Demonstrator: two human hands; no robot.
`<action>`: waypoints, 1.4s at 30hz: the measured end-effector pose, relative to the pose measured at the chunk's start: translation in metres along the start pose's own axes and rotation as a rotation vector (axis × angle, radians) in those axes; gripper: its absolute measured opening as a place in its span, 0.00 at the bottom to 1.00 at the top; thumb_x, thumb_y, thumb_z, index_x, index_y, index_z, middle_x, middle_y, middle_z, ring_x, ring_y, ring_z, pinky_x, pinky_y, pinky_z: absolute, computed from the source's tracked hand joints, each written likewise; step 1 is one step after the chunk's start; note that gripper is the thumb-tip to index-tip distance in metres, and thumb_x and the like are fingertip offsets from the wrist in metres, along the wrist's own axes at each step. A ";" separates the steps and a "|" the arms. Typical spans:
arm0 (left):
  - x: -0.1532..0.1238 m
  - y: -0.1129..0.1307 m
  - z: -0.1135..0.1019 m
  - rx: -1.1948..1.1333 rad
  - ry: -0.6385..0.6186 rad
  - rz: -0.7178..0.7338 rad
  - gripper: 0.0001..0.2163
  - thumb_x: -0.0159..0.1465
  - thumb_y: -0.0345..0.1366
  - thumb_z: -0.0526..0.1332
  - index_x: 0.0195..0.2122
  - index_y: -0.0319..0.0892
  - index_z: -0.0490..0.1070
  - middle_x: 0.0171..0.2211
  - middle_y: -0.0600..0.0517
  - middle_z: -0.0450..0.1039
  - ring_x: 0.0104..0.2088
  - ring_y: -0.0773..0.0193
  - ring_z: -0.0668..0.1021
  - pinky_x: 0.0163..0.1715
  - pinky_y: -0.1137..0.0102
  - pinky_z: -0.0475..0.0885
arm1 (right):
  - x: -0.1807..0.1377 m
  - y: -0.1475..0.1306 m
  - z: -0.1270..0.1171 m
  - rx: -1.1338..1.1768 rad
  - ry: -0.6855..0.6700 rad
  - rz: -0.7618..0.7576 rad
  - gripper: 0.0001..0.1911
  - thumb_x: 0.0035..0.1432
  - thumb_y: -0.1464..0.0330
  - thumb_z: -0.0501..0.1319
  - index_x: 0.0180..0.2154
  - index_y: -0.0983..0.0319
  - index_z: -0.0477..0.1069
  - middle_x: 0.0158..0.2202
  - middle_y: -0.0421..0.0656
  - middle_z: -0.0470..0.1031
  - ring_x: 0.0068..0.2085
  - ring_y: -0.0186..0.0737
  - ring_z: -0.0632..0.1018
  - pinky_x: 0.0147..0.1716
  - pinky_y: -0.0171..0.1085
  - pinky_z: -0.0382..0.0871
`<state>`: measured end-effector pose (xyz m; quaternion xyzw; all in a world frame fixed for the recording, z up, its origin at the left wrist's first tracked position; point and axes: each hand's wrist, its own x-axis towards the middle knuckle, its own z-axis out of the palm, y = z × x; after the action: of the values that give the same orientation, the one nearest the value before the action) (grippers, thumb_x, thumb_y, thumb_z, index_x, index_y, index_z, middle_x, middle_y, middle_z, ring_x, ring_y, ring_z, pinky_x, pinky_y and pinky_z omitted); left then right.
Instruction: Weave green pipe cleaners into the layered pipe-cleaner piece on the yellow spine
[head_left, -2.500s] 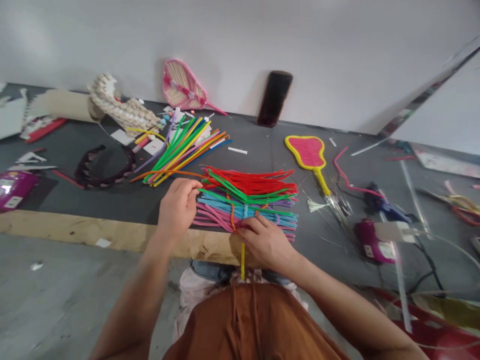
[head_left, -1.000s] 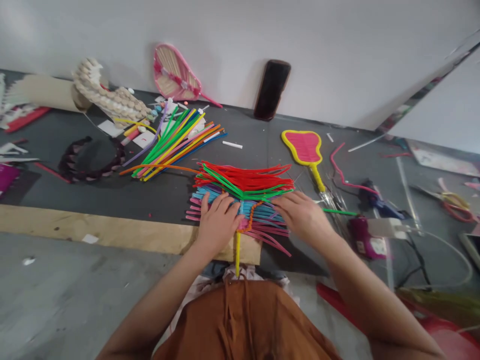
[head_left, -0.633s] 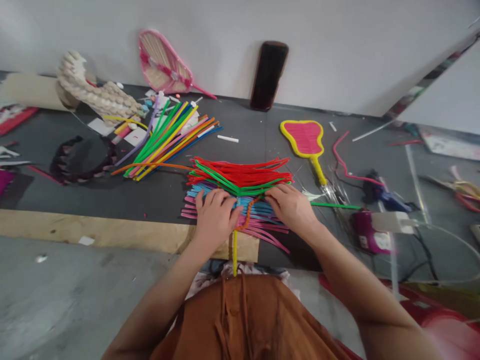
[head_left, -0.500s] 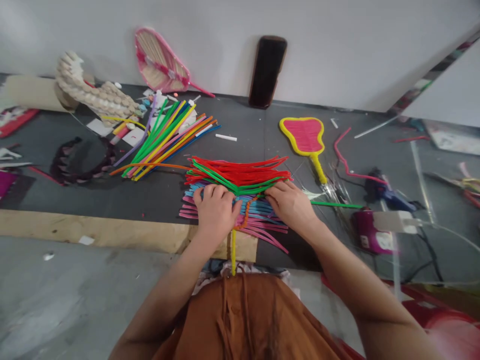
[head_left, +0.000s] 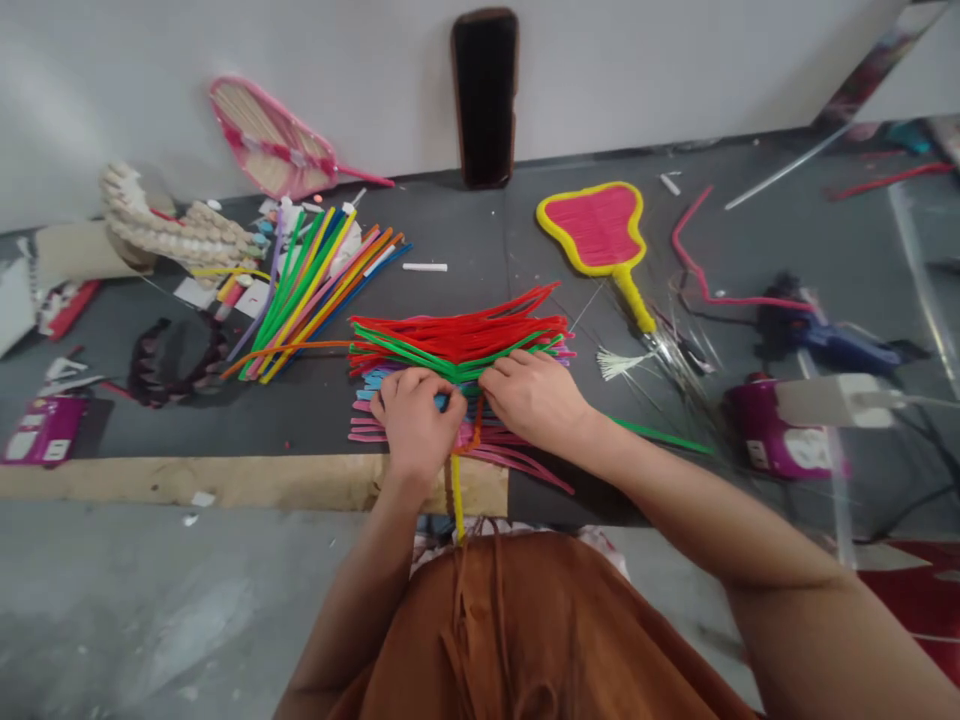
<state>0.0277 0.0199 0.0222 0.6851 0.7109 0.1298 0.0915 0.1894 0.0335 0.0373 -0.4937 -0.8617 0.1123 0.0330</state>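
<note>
A layered row of pipe cleaners lies in front of me: red pipe cleaners (head_left: 457, 338) at the far side, green pipe cleaners (head_left: 480, 372) bent in a shallow V below them, then blue and pink pipe cleaners (head_left: 517, 468) nearest me. A yellow pipe cleaner stem (head_left: 458, 498) runs from the middle toward my body. My left hand (head_left: 418, 418) is closed on the blue ones left of centre, its fingertips partly hidden. Just right of centre, my right hand (head_left: 534, 402) pinches the green ones with curled fingers. An orange pipe cleaner (head_left: 478, 425) hangs between both hands.
Loose coloured pipe cleaners (head_left: 315, 290) fan out at left beside a dark headband (head_left: 180, 360). A phone (head_left: 486, 100) leans on the wall. A yellow-edged pink fan (head_left: 596, 228) lies beyond my right hand, with a blue glue gun (head_left: 847, 345) and white plug (head_left: 829, 400) farther right.
My right hand has slid left along the green pipe cleaners toward the centre, closer to my left hand. The left hand stays near its place. The camera view has shifted and tilted.
</note>
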 end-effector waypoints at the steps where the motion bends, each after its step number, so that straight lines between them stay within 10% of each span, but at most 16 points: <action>1: 0.000 0.000 0.000 -0.014 0.004 -0.004 0.05 0.58 0.35 0.62 0.27 0.45 0.76 0.39 0.50 0.77 0.48 0.49 0.71 0.50 0.52 0.62 | 0.001 0.000 0.001 0.004 -0.009 0.004 0.12 0.65 0.70 0.52 0.40 0.63 0.75 0.37 0.47 0.78 0.41 0.44 0.73 0.36 0.40 0.55; 42: -0.003 -0.022 -0.004 0.040 -0.008 0.206 0.08 0.66 0.39 0.58 0.36 0.49 0.78 0.42 0.49 0.72 0.46 0.52 0.67 0.43 0.57 0.60 | 0.005 -0.019 0.014 -0.029 -0.034 0.158 0.13 0.65 0.69 0.52 0.36 0.62 0.75 0.36 0.46 0.79 0.37 0.41 0.74 0.34 0.37 0.55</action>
<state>0.0057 0.0158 0.0189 0.7568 0.6387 0.1216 0.0669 0.1687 0.0266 0.0274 -0.5587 -0.8220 0.1107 0.0022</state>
